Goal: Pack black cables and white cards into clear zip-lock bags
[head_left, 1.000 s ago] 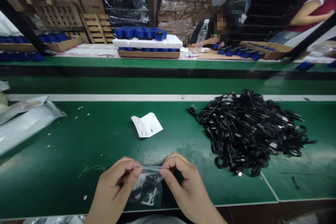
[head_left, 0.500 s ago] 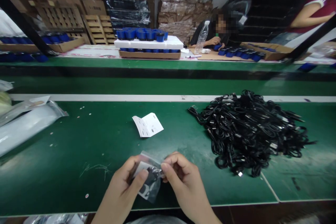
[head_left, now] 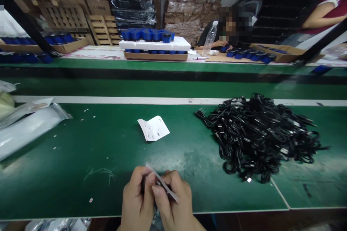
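Left hand [head_left: 136, 192] and right hand [head_left: 173, 199] are pressing close together at the near edge of the surface [head_left: 81, 151], both curled and pinching a thin clear plastic bag [head_left: 162, 183] that I'm seeing almost edge-on, slanting out from between them. From where I'm watching, the hands are hiding whatever the bag contains, and I can't tell whether its mouth is open or sealed. A scrap of plastic [head_left: 155, 216] is showing below the hands, past the edge of the surface, though I can't tell if it belongs to the same bag.

I'm judging the slippery film to be the main risk: with so little of it pinched, it could slide free and drop over the nearby edge. If its mouth is open, tilting could also spill the contents. A heap of coiled black cables [head_left: 260, 137] is lying to the right, and a folded white leaflet [head_left: 153, 128] is lying ahead of the hands, neither touching them. Long clear plastic sleeves [head_left: 27, 133] are lying to the left. Across the line, a co-worker's hands [head_left: 222, 44] are working near a row of blue-capped containers [head_left: 238, 55].
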The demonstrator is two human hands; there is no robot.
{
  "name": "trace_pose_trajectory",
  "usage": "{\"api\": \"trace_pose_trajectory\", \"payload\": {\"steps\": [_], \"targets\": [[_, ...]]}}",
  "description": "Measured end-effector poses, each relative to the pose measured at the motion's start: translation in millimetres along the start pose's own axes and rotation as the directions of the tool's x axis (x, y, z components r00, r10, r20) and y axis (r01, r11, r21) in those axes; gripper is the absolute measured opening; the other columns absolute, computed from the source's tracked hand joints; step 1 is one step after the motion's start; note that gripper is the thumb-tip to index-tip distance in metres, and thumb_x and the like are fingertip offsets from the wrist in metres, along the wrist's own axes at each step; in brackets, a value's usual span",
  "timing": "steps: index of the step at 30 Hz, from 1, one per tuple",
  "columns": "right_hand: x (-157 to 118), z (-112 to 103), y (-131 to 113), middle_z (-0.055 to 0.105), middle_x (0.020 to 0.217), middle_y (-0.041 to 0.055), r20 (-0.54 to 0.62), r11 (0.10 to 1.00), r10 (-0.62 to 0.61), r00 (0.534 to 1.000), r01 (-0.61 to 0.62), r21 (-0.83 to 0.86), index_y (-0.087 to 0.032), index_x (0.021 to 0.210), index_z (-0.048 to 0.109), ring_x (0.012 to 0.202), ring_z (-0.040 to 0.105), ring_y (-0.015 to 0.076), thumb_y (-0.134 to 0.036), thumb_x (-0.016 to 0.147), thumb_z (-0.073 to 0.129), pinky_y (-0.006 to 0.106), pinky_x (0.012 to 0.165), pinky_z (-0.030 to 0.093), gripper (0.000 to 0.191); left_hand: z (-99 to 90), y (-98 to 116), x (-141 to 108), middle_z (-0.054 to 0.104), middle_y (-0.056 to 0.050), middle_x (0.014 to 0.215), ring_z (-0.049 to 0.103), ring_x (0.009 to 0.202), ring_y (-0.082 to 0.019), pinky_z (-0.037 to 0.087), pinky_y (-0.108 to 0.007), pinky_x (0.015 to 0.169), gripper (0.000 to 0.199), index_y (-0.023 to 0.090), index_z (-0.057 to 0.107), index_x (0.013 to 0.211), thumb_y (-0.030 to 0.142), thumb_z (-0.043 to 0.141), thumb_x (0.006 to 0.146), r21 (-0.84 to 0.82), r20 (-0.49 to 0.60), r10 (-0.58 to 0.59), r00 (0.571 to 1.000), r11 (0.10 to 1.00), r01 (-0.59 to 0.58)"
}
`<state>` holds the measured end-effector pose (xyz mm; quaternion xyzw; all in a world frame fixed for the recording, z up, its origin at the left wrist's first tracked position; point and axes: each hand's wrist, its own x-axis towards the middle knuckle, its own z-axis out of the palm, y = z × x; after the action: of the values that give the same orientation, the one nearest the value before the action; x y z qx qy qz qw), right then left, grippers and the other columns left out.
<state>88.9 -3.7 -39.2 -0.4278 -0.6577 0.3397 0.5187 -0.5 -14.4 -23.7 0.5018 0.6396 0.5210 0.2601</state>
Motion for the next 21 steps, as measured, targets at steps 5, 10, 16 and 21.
{"api": "trace_pose_trajectory", "payload": {"steps": [5,10,16,21], "targets": [[0,1,2,0.045,0.05,-0.0052,0.032,1.0,0.003,0.999,-0.003,-0.005,-0.024,0.069,0.04,0.038,0.042,0.0103,-0.032,0.094,0.039,0.023,0.042,0.029,0.027,4.1,-3,-7,0.05,0.009,0.052,0.046,0.043,-0.01,0.038,-0.02,0.046,0.03,0.024,0.051,0.072,0.046,0.043,0.091,0.02,-0.1,0.01,0.995,1.0,-0.008],[11,-13,-2,0.043,0.053,-0.0058,0.184,0.995,0.066,0.981,-0.078,0.059,-0.023,0.071,0.042,0.044,0.043,0.0103,-0.033,0.095,0.037,0.022,0.045,0.031,0.026,3.6,-1,-7,0.052,0.007,0.053,0.048,0.046,-0.011,0.039,-0.02,0.048,0.031,0.024,0.051,0.067,0.042,0.043,0.091,0.027,-0.12,-0.02,0.993,0.999,0.024],[28,-40,-9,0.052,0.075,-0.0004,0.236,0.982,0.17,0.957,-0.184,0.037,-0.02,0.078,0.055,0.068,0.053,0.0131,-0.027,0.091,0.048,0.023,0.062,0.041,0.017,-8.1,5,5,0.058,0.004,0.065,0.054,0.059,-0.012,0.043,-0.019,0.057,0.028,0.022,0.059,0.071,0.042,0.049,0.088,0.017,-0.044,-0.075,0.996,0.997,0.076],[30,-47,-11,0.052,0.071,-0.0014,0.198,0.982,0.161,0.967,-0.177,0.066,-0.02,0.073,0.056,0.065,0.052,0.0125,-0.021,0.089,0.052,0.023,0.061,0.04,0.016,-22.4,10,15,0.06,0.004,0.068,0.055,0.059,-0.01,0.043,-0.016,0.057,0.017,0.023,0.062,0.073,0.033,0.055,0.085,0.008,0.061,0.016,0.998,1.0,-0.017]]}}
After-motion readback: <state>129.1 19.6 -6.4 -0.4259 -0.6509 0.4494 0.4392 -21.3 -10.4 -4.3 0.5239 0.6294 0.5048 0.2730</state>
